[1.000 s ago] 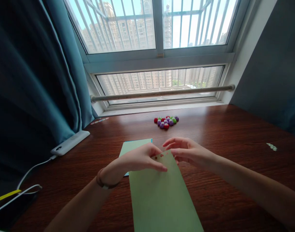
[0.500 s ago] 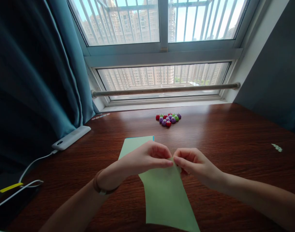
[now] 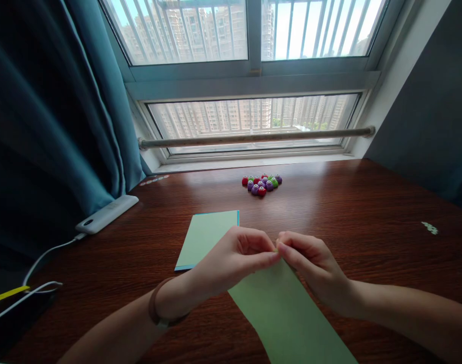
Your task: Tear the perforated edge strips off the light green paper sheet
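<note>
A light green sheet of paper (image 3: 295, 313) hangs down from my two hands toward the near edge of the view. My left hand (image 3: 244, 253) pinches its upper edge between thumb and fingers, a brown band around the wrist. Right beside it, my right hand (image 3: 314, 260) pinches the sheet's top corner, the fingertips of both hands almost touching. What lies exactly between the fingertips is hidden. Beyond my left hand, a pale green pad of paper (image 3: 212, 235) with blue edges lies flat on the table, partly covered by that hand.
Several small red, purple and green bead-like pieces (image 3: 262, 184) cluster on the brown table (image 3: 367, 212) toward the window. Small pale pieces (image 3: 430, 228) lie at the right. At the left are a white power strip (image 3: 107, 215), its cable (image 3: 45, 261) and a blue curtain (image 3: 98, 126).
Both hands have shifted slightly right. The lower end of the green sheet has swung to the right, and more of the pad shows behind my left hand.
</note>
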The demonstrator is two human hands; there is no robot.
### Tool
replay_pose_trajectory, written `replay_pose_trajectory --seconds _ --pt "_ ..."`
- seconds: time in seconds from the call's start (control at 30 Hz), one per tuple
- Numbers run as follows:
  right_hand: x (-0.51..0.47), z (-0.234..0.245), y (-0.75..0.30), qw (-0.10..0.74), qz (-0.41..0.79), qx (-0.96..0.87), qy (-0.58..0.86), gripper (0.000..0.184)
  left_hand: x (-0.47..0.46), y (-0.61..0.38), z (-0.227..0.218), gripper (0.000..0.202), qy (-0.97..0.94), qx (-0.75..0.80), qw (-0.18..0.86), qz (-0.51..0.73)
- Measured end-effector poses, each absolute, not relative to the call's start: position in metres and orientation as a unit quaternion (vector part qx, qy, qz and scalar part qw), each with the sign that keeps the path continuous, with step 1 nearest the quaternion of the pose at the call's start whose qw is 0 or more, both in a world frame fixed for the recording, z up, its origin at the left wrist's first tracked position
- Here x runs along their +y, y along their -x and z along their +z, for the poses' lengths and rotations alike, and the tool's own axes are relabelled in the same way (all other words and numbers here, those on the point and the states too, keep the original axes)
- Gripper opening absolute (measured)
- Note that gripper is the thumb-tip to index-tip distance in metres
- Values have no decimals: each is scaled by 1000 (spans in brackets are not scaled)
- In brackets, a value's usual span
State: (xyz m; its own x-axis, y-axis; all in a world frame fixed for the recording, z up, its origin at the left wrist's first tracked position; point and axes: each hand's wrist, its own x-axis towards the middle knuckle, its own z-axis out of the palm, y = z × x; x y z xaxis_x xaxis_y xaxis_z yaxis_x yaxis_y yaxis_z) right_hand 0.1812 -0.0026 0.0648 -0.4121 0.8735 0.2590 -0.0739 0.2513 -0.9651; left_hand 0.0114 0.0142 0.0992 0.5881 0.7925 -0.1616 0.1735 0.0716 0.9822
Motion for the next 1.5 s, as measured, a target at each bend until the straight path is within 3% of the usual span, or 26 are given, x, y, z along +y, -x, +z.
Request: replay_pose_trajectory --seconds 0.23,0.43,0.7,0.93,1.33,1.5 --pt "1 65 -183 395 634 -601 285 36 14 -10 100 33 -618 388 637 248" --pt "0 66 -184 404 553 -659 310 36 16 -9 93 36 -629 381 656 167" --pt "-4 62 -183 440 505 -649 362 36 16 -11 90 38 -632 402 637 184" --pt "8 70 -184 357 646 -608 293 40 18 -9 92 37 -627 401 638 197" --pt "2 64 -182 410 545 -643 349 40 19 -11 77 37 -575 394 694 182" --pt "8 64 -182 365 676 -560 311 44 19 -10 83 33 -576 388 697 178"
